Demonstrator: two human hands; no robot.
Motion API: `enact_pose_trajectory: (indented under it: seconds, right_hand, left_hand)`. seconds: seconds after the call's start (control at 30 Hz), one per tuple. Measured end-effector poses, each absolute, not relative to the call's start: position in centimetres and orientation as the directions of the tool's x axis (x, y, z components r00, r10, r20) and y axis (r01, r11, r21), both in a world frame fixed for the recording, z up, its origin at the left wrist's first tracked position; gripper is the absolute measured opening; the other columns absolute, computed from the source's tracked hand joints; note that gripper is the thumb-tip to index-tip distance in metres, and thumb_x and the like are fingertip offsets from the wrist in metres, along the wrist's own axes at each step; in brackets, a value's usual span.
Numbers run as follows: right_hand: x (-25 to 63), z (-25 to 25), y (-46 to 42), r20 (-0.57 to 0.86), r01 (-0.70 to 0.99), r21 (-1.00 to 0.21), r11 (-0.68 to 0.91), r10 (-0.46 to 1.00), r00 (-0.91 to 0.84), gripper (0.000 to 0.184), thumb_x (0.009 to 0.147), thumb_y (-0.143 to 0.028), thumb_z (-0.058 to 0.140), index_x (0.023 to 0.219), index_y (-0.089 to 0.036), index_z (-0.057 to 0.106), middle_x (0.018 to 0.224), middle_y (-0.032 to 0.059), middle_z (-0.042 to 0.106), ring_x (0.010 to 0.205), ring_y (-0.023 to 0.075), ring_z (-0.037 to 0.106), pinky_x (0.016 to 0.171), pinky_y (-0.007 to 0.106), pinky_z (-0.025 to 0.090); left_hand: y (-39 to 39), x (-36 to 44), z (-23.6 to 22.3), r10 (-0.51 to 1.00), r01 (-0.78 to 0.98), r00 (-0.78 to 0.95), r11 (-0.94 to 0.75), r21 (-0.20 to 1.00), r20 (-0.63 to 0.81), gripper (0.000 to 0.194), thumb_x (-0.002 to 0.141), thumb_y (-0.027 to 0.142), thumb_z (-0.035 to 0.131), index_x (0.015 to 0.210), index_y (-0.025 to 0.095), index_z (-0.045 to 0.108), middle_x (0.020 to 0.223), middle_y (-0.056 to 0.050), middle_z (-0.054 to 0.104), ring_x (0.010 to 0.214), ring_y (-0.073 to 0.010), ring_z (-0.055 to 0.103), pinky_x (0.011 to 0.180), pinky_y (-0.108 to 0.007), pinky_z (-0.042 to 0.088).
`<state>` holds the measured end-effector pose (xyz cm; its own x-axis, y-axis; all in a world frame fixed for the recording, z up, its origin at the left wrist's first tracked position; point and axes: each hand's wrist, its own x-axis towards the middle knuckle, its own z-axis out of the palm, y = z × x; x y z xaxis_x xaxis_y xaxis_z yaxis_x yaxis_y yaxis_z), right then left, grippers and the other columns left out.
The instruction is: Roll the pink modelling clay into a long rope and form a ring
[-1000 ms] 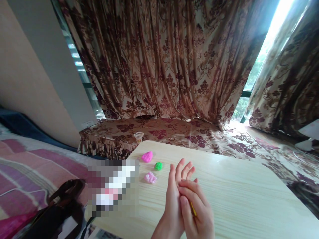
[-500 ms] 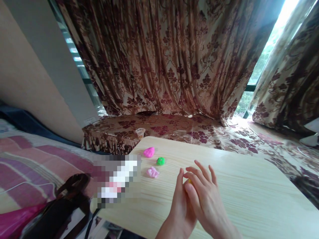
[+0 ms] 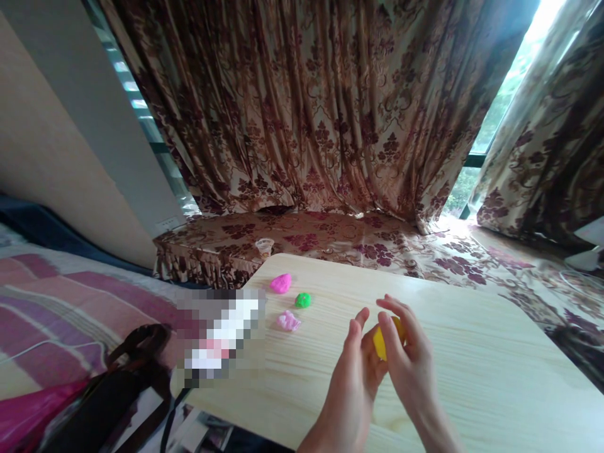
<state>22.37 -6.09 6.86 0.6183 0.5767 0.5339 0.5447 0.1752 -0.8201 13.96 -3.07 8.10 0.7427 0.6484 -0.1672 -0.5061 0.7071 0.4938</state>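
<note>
A yellow lump of clay (image 3: 383, 343) sits between my two hands above the light wooden table (image 3: 472, 365). My right hand (image 3: 409, 355) curls its fingers round the lump from the right. My left hand (image 3: 356, 371) presses against it from the left with the fingers upright. Further left on the table lie a bright pink clay lump (image 3: 280, 283), a small green clay lump (image 3: 302, 300) and a pale pink clay lump (image 3: 287, 321).
A patterned curtain (image 3: 302, 107) hangs behind a cloth-covered ledge with a small plastic cup (image 3: 264, 247) on it. A striped bedcover (image 3: 70, 302) and a dark bag (image 3: 113, 390) lie at the left. A blurred-out patch covers the table's left edge.
My hands were pressed flat together with the yellow clay hidden between them; now they have parted slightly and the right fingers curl round the yellow lump, which shows.
</note>
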Motion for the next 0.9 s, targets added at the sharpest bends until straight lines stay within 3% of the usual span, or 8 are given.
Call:
enact_pose_trajectory:
  seconds: [0.1,0.23,0.33,0.4,0.53,0.67,0.8,0.9]
  right_hand:
    - [21.9,7.0,-6.2,0.562,0.61,-0.768,0.193,0.659,0.5,0.017,0.091,-0.025,0.044,0.081,-0.02,0.057,0.087,0.0046,0.058,0.081,0.0175,0.055,0.072,0.032,0.043]
    - [20.1,6.0,-6.3,0.598,0.702,-0.679,0.216,0.717,0.358,0.024,0.09,-0.023,0.043,0.068,-0.019,0.051,0.069,0.0018,0.052,0.066,0.0164,0.049,0.064,0.031,0.037]
    - [19.9,5.4,-5.9,0.546,0.592,-0.784,0.189,0.663,0.512,0.036,0.093,-0.028,0.037,0.058,-0.021,0.039,0.053,-0.0033,0.039,0.051,0.013,0.039,0.052,0.027,0.033]
    - [20.4,5.8,-5.5,0.499,0.518,-0.838,0.172,0.627,0.599,0.034,0.095,-0.031,0.034,0.064,-0.021,0.044,0.056,-0.003,0.043,0.052,0.0134,0.042,0.052,0.027,0.035]
    - [22.0,7.9,-4.9,0.502,0.544,-0.819,0.183,0.687,0.525,0.031,0.094,-0.039,0.034,0.099,-0.022,0.059,0.091,0.0042,0.06,0.089,0.0205,0.055,0.082,0.036,0.041]
    - [24.5,8.9,-6.0,0.381,0.318,-0.919,0.235,0.739,0.555,0.04,0.095,-0.044,0.029,0.114,-0.022,0.056,0.107,0.0063,0.061,0.106,0.0222,0.053,0.095,0.039,0.038]
    - [26.7,7.2,-8.0,0.313,0.245,-0.948,0.201,0.718,0.621,0.031,0.09,-0.043,0.045,0.105,-0.02,0.06,0.095,0.006,0.065,0.091,0.0211,0.06,0.09,0.036,0.043]
    - [27.0,6.0,-9.0,0.235,0.252,-0.963,0.095,0.754,0.614,0.027,0.088,-0.042,0.05,0.097,-0.019,0.063,0.08,0.0045,0.066,0.081,0.0205,0.061,0.079,0.032,0.047]
  left_hand:
    - [-2.4,14.1,7.3,0.57,-0.49,0.803,0.798,0.352,-0.175,0.052,0.087,0.051,0.044,0.129,0.021,0.041,0.118,-0.01,0.06,0.108,-0.0253,0.056,0.092,-0.037,0.039]
    - [-1.3,14.3,5.6,0.422,-0.365,0.894,0.881,0.302,-0.15,0.061,0.085,0.059,0.038,0.117,0.009,0.054,0.113,-0.015,0.061,0.109,-0.0296,0.055,0.095,-0.04,0.036]
    - [-1.7,14.0,5.4,0.452,-0.388,0.885,0.85,0.356,-0.116,0.061,0.085,0.059,0.038,0.111,0.009,0.059,0.109,-0.015,0.062,0.107,-0.0288,0.054,0.093,-0.037,0.037]
    - [-2.2,13.9,6.0,0.504,-0.416,0.858,0.795,0.442,-0.099,0.053,0.087,0.054,0.039,0.109,0.011,0.06,0.105,-0.012,0.062,0.102,-0.0248,0.056,0.088,-0.032,0.039]
    - [-2.4,13.7,7.4,0.574,-0.328,0.814,0.585,0.742,-0.093,0.034,0.085,0.043,0.051,0.105,0.016,0.06,0.089,-0.005,0.061,0.084,-0.016,0.057,0.069,-0.024,0.044]
    - [1.9,13.4,9.0,0.648,0.025,0.76,0.06,0.998,-0.058,0.04,0.083,0.052,0.049,0.097,0.015,0.058,0.066,0.0,0.054,0.056,-0.0112,0.051,0.048,-0.023,0.041]
    - [10.9,13.8,10.4,0.758,0.176,0.652,-0.137,0.975,-0.011,0.033,0.085,0.043,0.052,0.101,0.015,0.058,0.087,-0.006,0.06,0.073,-0.0146,0.06,0.059,-0.026,0.048]
    - [16.8,14.3,10.1,0.823,0.383,0.568,-0.259,0.886,-0.005,0.031,0.088,0.032,0.052,0.114,0.015,0.053,0.111,-0.008,0.057,0.092,-0.0187,0.059,0.077,-0.038,0.051]
